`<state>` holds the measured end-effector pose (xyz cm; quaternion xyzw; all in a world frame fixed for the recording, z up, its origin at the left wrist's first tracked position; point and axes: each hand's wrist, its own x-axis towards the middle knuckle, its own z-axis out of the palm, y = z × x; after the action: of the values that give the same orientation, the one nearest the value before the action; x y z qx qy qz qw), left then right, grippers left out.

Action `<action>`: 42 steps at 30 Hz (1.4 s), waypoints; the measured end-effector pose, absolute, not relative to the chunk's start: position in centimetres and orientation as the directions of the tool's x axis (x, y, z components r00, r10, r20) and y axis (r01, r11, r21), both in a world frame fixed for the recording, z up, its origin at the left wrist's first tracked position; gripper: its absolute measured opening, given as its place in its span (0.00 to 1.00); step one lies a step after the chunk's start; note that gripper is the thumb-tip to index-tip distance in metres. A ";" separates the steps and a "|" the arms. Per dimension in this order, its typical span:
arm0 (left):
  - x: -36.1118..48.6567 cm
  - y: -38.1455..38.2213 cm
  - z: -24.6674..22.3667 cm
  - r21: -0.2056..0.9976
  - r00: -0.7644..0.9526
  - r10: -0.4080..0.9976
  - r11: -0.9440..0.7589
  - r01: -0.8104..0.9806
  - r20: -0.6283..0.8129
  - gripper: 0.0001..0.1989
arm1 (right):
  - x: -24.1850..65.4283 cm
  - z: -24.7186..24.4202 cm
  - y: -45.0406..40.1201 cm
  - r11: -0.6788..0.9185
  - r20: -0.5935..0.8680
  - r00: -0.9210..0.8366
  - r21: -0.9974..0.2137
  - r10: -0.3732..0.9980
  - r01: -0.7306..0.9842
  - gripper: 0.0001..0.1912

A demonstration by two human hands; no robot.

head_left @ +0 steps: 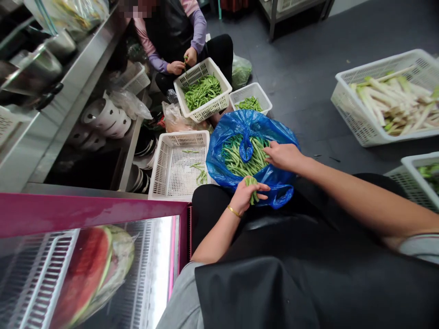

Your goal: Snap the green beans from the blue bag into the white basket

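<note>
A blue plastic bag (219, 137) lies open in front of my knees, with many long green beans (236, 157) inside. My left hand (243, 195) is closed around a small bunch of green beans (253, 189) just over the bag's near edge. On the right side of the bag, my right hand (283, 156) reaches in among the beans; its fingertips are bent down against them, and whether they pinch one is hidden. To the left of the bag stands a white basket (156, 171) with a few beans on its bottom.
A person (171, 36) sits opposite, both hands on a bean above a white basket of beans (224, 100). A smaller bean basket (267, 104) stands beside it. At right is a crate of pale stalks (363, 137). A glass-topped fridge (103, 210) and steel counter (68, 109) border the left.
</note>
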<state>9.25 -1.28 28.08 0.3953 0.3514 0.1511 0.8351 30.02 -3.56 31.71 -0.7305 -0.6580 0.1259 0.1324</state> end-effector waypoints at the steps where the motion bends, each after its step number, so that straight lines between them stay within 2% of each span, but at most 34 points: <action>1: 9.2 -1.5 27.5 0.750 0.692 0.511 0.658 0.066 -0.510 0.21 | 30.2 31.4 -2.5 -0.102 0.004 0.111 -0.353 0.994 0.930 0.06; 4: 8.3 -2.3 26.3 0.694 0.648 0.394 0.655 0.299 -0.652 0.20 | 30.5 31.3 -1.5 -0.081 0.068 0.116 -0.384 0.991 0.920 0.10; 6: 7.6 -2.8 26.4 0.675 0.690 0.285 0.624 0.393 -0.665 0.20 | 30.6 32.3 -2.6 -0.063 0.136 0.131 -0.418 0.982 0.906 0.10; 7: 7.5 -2.9 26.9 0.680 0.728 0.249 0.626 0.382 -0.639 0.20 | 30.5 33.0 -3.6 -0.059 0.185 0.158 -0.453 0.970 0.890 0.10; 9: 8.0 -2.8 28.3 0.686 0.786 0.262 0.678 0.263 -0.560 0.21 | 29.7 34.5 -5.9 -0.052 0.267 0.276 -0.624 0.923 0.780 0.09; 10: 8.6 -2.6 29.2 0.684 0.797 0.304 0.708 0.178 -0.522 0.22 | 28.9 34.9 -7.0 -0.038 0.272 0.367 -0.756 0.889 0.653 0.09; 11: 9.3 -2.3 30.0 0.682 0.798 0.358 0.726 0.090 -0.486 0.24 | 28.1 35.1 -8.1 -0.027 0.224 0.444 -0.870 0.868 0.492 0.09; 13: 10.9 -1.7 31.2 0.690 0.766 0.486 0.720 -0.077 -0.422 0.25 | 26.1 34.4 -10.0 -0.039 0.082 0.489 -0.972 0.868 0.232 0.10; 15: 12.0 -1.2 31.6 0.730 0.696 0.609 0.660 -0.180 -0.379 0.22 | 24.4 32.7 -11.5 -0.097 0.004 0.409 -0.970 0.913 0.224 0.10; 17: 12.3 -0.8 31.5 0.793 0.636 0.685 0.582 -0.183 -0.356 0.19 | 23.5 30.9 -12.4 -0.069 -0.005 0.168 -0.924 0.986 0.377 0.11; 19: 11.7 -0.5 31.3 0.840 0.650 0.678 0.531 -0.111 -0.343 0.19 | 23.7 29.8 -13.0 0.037 -0.073 -0.193 -0.859 0.978 0.511 0.12; 21: 10.6 -0.3 31.1 0.866 0.707 0.622 0.499 -0.026 -0.337 0.19 | 24.8 29.9 -12.9 0.072 -0.205 -0.412 -0.822 0.888 0.565 0.09; 23: 9.4 -0.3 31.3 0.883 0.763 0.545 0.465 0.068 -0.346 0.20 | 26.5 30.6 -12.1 -0.056 -0.300 -0.361 -0.831 0.883 0.554 0.08; 24: 8.9 -0.5 31.4 0.889 0.787 0.506 0.443 0.113 -0.353 0.21 | 27.2 31.2 -11.5 -0.154 -0.318 -0.275 -0.861 0.908 0.485 0.13; 26: 8.2 -0.8 31.7 0.898 0.831 0.420 0.395 0.194 -0.364 0.22 | 28.2 32.1 -9.9 -0.318 -0.337 -0.072 -0.927 0.939 0.197 0.22; 27: 8.0 -1.0 31.9 0.902 0.849 0.380 0.369 0.225 -0.368 0.22 | 28.4 32.4 -9.1 -0.356 -0.356 0.012 -0.934 0.935 0.014 0.23; 29: 7.7 -1.3 32.1 0.907 0.867 0.330 0.328 0.265 -0.373 0.22 | 28.2 32.8 -7.9 -0.347 -0.391 0.101 -0.889 0.915 -0.299 0.21; 31: 7.6 -1.5 32.3 0.905 0.872 0.316 0.329 0.269 -0.373 0.22 | 27.7 32.9 -7.4 -0.301 -0.402 0.128 -0.829 0.907 -0.472 0.19; 33: 7.5 -1.6 32.3 0.903 0.882 0.318 0.367 0.222 -0.346 0.20 | 27.1 32.9 -7.6 -0.260 -0.400 0.164 -0.805 0.902 -0.533 0.19; 37: 7.8 -2.1 32.0 0.877 0.910 0.301 0.464 0.123 -0.287 0.21 | 26.6 32.8 -8.6 -0.199 -0.379 0.285 -0.841 0.880 -0.503 0.19; 42: 8.3 -2.5 31.5 0.834 0.874 0.304 0.521 0.181 -0.380 0.23 | 26.3 32.5 -8.7 -0.197 -0.343 0.278 -0.875 0.897 -0.442 0.20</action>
<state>8.32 -2.47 31.54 0.4878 0.2486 0.0369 0.8360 26.29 -8.72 32.48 -0.5323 -0.2138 0.5615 0.5963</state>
